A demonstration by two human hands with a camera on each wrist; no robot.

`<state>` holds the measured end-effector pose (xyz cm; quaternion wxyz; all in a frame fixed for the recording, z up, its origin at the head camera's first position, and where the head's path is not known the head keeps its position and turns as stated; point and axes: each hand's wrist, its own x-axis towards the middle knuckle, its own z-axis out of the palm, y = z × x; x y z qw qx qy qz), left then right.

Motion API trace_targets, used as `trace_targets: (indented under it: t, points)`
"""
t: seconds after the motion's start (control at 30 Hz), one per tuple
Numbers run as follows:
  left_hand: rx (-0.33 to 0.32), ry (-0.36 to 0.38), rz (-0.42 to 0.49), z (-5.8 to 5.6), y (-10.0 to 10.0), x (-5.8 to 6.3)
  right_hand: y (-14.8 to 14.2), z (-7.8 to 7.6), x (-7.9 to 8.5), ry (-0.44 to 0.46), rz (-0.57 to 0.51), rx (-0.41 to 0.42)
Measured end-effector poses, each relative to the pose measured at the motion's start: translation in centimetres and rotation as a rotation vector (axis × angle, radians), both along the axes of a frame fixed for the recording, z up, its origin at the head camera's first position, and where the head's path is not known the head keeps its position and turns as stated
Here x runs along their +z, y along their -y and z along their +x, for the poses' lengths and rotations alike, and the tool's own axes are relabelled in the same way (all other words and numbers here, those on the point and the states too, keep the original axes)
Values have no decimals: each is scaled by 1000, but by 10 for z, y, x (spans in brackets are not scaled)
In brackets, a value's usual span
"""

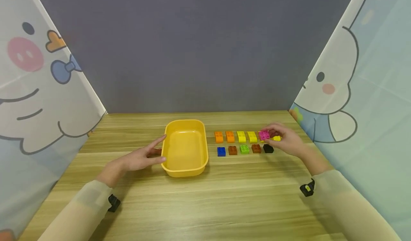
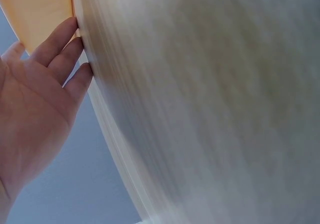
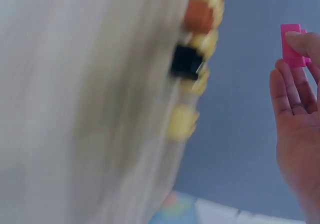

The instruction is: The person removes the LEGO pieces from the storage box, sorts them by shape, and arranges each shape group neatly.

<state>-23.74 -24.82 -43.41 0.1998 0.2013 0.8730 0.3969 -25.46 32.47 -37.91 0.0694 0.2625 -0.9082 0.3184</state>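
Note:
Between the thumb and fingers of my right hand (image 1: 287, 140) is a pink toy building block (image 1: 264, 135), lifted above the row of blocks; the right wrist view shows the same pink block (image 3: 291, 46) pinched. My left hand (image 1: 138, 158) lies at the left side of a yellow plastic tub (image 1: 184, 173), with straight fingers touching its wall. In the left wrist view, the fingertips (image 2: 72, 24) meet the tub's side. Nothing lies in the tub. Under and beside the right hand are a yellow block (image 1: 277, 138) and a black block (image 1: 268, 148).
Two rows of blocks stand right of the tub. The back row has orange blocks (image 1: 218, 137) and yellow blocks (image 1: 241, 136); the front row has a blue block (image 1: 221, 151), brown blocks (image 1: 232, 150) and a green block (image 1: 244, 149). A grey panel (image 1: 196, 55) closes the wooden table's back.

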Motion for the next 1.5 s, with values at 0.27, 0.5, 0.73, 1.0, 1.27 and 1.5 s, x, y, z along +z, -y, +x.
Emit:
trace_targets:
  t: [0.27,0.5,0.73,1.0,1.27,1.5]
  points:
    - [28,29,3,2,3,2,-58,6,-19,98,14,-101]
    - [25,21,-7,2,6,1,-75,-5,-35,232,101,-120]
    - [28,25,-14,4,7,-1,-71,-11,-42,251,196,-120]
    - [22,8,-11,4,8,-1,-69,-11,-42,319,148,-116]
    - [20,1,-13,4,9,-1,-70,-12,-44,319,153,-111]
    - [14,1,2,5,9,-1,-71,-10,-43,302,158,-123]
